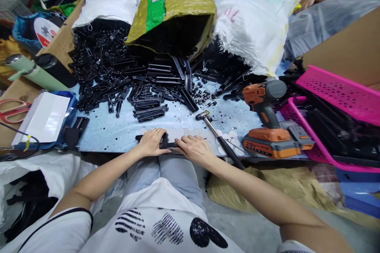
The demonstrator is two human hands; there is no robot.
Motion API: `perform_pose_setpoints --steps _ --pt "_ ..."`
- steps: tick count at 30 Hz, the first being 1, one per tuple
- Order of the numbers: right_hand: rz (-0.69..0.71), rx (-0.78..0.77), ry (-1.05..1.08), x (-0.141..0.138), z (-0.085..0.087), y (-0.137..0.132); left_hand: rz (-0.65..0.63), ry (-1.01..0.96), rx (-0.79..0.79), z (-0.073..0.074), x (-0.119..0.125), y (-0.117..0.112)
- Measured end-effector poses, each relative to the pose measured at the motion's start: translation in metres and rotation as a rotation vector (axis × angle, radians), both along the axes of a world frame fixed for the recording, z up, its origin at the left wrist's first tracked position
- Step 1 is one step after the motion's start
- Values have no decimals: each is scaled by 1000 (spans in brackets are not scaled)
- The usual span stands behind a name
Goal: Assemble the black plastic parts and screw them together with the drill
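At the front edge of the blue-topped table, my left hand [152, 141] is closed around a black plastic part [164, 140], whose end pokes out to the left of the fingers. Close beside it, my right hand [194, 149] rests with bent fingers on the same part's right end; a thin dark tip shows past its knuckles. What lies under the right fingers is hidden. A hammer [218, 136] with a black grip lies just right of that hand, next to several white discs [233, 139]. Beyond my hands sit stacked black plastic pieces [151, 111].
An orange cordless drill [264, 118] stands at the right, by a pink basket [326, 142] of black parts. Open sacks [175, 12] spill black pieces [101, 59] across the back. Small screws [204, 97] lie mid-table. Left are scissors [13, 111], a white box [44, 116] and two bottles [38, 73].
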State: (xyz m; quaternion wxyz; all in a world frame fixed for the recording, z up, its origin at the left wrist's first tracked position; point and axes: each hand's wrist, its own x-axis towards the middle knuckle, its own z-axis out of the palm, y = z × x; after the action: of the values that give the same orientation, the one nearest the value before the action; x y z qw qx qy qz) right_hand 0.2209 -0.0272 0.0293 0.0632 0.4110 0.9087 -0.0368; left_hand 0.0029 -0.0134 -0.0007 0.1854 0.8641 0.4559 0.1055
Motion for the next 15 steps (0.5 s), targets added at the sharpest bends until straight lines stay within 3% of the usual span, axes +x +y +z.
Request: perform_pose_setpoints --steps 6,10,12,15 --pt "22 11 31 -5 16 8 15 -70 82 -9 -5 -1" --pt "31 20 80 3 0 14 53 4 43 -8 1 -4" --pt "23 6 113 11 -12 16 14 53 -5 -5 11 1" --pt "29 -52 186 27 -25 22 -65 53 10 3 33 32"
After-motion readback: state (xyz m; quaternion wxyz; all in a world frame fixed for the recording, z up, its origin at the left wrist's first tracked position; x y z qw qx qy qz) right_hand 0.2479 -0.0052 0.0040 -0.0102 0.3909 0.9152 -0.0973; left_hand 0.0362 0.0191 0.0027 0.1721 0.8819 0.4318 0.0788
